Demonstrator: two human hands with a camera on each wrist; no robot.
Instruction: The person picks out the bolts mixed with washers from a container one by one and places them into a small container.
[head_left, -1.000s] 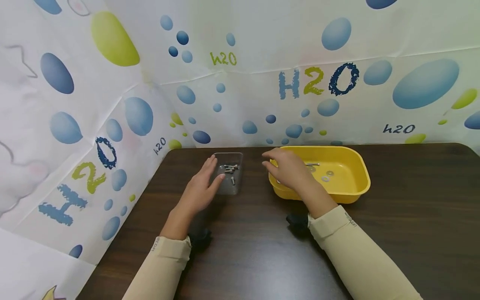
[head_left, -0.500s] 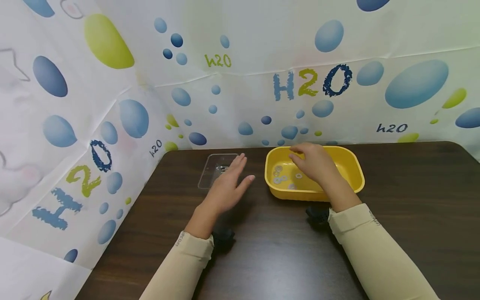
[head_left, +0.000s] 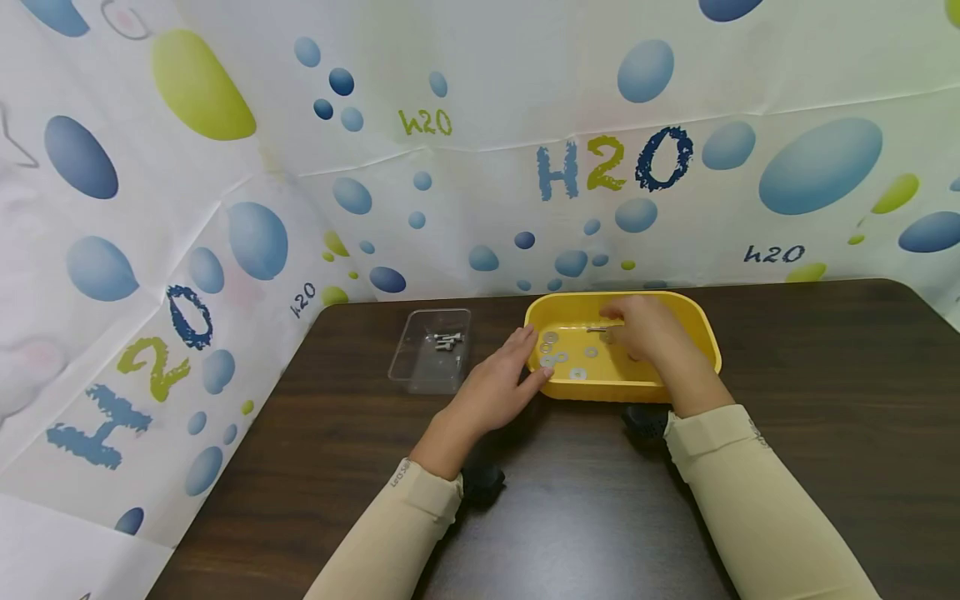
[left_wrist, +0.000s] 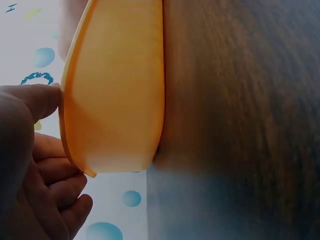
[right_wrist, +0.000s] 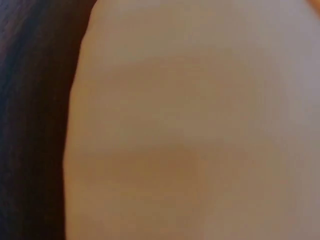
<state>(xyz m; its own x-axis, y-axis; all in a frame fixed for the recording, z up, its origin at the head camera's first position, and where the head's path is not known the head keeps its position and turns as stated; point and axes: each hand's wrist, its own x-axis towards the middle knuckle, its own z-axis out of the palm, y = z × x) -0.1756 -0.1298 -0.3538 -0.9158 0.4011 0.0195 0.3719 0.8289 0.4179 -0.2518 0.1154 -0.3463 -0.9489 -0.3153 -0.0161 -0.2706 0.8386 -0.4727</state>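
Note:
In the head view, my left hand (head_left: 495,379) touches the left rim of a yellow plastic tub (head_left: 622,390), its fingers mostly straight. The left wrist view shows the thumb against the tub's rim (left_wrist: 64,115) and the other fingers beside its corner. My right hand (head_left: 648,329) reaches down inside the tub, fingers bent. By its fingertips is a metal bolt (head_left: 597,329); whether they pinch it is hidden. Several flat washers (head_left: 577,374) lie on the tub's floor, mostly at the left. The right wrist view shows only a blurred tub wall (right_wrist: 175,125).
A clear plastic box (head_left: 427,379) with several small bolts (head_left: 447,340) stands left of the tub. Both sit near the back of the dark wood table (head_left: 570,500). A patterned sheet (head_left: 465,192) hangs behind the table and along its left side.
My left hand has moved right, from beside the clear box to the tub's rim. My right hand has moved from above the tub's left side to further right and down into it.

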